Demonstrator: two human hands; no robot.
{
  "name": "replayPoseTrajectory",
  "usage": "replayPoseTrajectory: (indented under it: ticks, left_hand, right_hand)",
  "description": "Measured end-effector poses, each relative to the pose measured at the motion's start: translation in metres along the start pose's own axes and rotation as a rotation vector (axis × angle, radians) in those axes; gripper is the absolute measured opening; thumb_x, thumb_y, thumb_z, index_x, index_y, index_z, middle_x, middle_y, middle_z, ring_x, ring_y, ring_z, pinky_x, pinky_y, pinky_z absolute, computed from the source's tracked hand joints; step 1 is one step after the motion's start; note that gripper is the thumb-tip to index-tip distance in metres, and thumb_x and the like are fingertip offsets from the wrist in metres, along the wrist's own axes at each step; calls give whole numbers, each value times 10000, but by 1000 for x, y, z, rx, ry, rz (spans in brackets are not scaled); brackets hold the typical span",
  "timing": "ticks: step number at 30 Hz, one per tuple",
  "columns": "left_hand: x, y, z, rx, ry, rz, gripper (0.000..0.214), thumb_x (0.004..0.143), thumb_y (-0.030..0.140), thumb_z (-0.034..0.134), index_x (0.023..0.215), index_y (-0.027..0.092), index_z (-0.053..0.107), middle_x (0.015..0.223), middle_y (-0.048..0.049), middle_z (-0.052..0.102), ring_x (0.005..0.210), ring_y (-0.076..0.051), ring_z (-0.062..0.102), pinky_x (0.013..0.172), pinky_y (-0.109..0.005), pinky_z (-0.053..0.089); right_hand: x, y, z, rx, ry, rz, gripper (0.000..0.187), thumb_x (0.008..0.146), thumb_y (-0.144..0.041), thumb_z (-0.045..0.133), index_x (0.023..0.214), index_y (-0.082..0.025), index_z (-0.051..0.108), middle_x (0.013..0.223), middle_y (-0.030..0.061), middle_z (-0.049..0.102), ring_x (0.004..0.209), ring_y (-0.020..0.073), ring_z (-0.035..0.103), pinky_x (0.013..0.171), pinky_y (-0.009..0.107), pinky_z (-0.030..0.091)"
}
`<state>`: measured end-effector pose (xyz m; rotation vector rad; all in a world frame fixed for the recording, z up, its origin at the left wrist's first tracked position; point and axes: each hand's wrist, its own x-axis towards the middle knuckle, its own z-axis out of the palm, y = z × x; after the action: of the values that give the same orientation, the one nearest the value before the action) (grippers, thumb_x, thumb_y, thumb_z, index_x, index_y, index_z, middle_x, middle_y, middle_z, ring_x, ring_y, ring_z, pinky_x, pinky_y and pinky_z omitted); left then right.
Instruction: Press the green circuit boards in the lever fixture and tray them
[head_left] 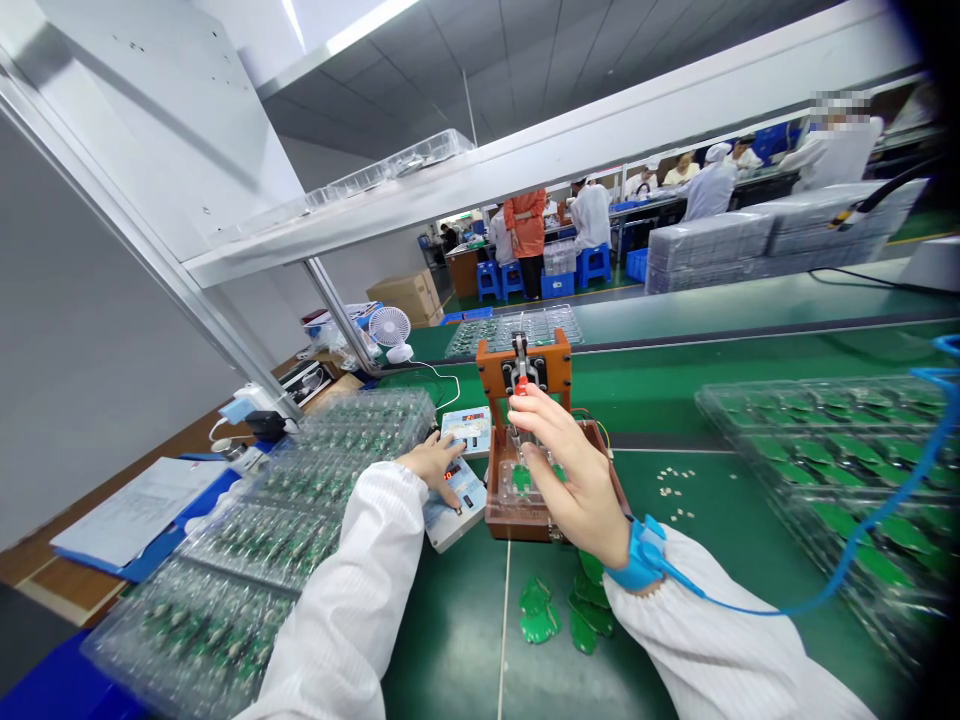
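Note:
My left hand (433, 466) rests with spread fingers on a white control box (459, 512) with red digits and dark switches. A second white box with a red display (468, 420) stands just behind it. My right hand (574, 475), a blue wrist strap (646, 555) around its wrist, is raised with fingers stretched out over a brown test fixture (517, 524). Its fingertips are at the red handle (521, 385) of a toggle clamp on the fixture's orange frame (493, 374); whether they touch it I cannot tell. Beneath the hand, a green circuit board (520, 478) shows in the fixture.
Loose green boards (540, 612) lie in front of the fixture. Stacked clear trays of boards (247, 540) stand left, and more board trays (825, 460) right. Small pale pieces (675, 490) are scattered on the mat. A white fan (390, 328) stands behind; a shelf (480, 185) hangs overhead.

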<state>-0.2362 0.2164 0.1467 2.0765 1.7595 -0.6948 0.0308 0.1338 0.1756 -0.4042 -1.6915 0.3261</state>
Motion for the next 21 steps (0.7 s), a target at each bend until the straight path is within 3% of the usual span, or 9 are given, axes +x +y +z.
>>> replayPoseTrajectory:
  ticks: [6, 11, 15, 17, 18, 20, 21]
  left_hand:
    - [5, -4, 5, -1, -7, -8, 1453, 504, 664, 922, 1663, 251, 148, 1722, -146, -86, 1572, -457, -82, 1270, -636, 135]
    - [7, 0, 5, 17, -1, 3, 1435, 511, 627, 926, 1661, 247, 155, 1717, -157, -89, 1565, -476, -82, 1244, -680, 169]
    - [-19, 14, -10, 35, 12, -42, 1337, 557, 549, 947, 1643, 228, 237, 1721, -162, -63, 1578, -453, -46, 1268, -619, 189]
    - [-46, 30, -16, 49, 141, -48, 1156, 610, 472, 948, 1584, 225, 376, 1721, -166, 108, 1573, -447, 136, 1253, -576, 285]
    - [-62, 41, -15, 50, 241, -27, 1009, 646, 430, 937, 1519, 232, 472, 1685, -156, 264, 1527, -436, 293, 1218, -557, 360]
    - [-92, 72, -4, 0, 406, 81, 619, 749, 379, 875, 1308, 259, 640, 1392, -101, 633, 1302, -370, 578, 1119, -509, 481]
    - [-104, 91, 7, -36, 437, 204, 419, 792, 370, 839, 1172, 273, 691, 1185, -74, 718, 1151, -334, 660, 1034, -487, 540]
  right_hand:
    - [0, 0, -1, 8, -2, 2, 577, 1011, -41, 477, 1493, -355, 521, 1528, 20, 567, 1546, 257, 376, 1255, 527, 421]
    - [1, -1, 0, 5, 15, 3, 579, 1005, -38, 490, 1486, -358, 532, 1512, 17, 582, 1530, 258, 406, 1247, 517, 431]
    - [1, -4, 1, -8, 14, 17, 570, 1008, -47, 485, 1486, -355, 533, 1512, 26, 583, 1499, 262, 454, 1224, 526, 460]
    - [1, -4, 1, -13, 13, 25, 566, 1009, -50, 486, 1482, -356, 535, 1509, 24, 587, 1494, 260, 462, 1216, 523, 470]
    - [1, -4, 0, -15, 12, 22, 568, 1008, -48, 488, 1482, -357, 535, 1506, 21, 590, 1491, 256, 466, 1215, 516, 473]
    - [2, -3, 0, -23, 12, 8, 575, 1004, -39, 490, 1480, -357, 536, 1501, 19, 594, 1486, 250, 472, 1216, 503, 473]
    - [1, -3, 0, -28, 12, 1, 578, 1002, -34, 491, 1480, -356, 537, 1498, 18, 597, 1485, 249, 474, 1218, 501, 471]
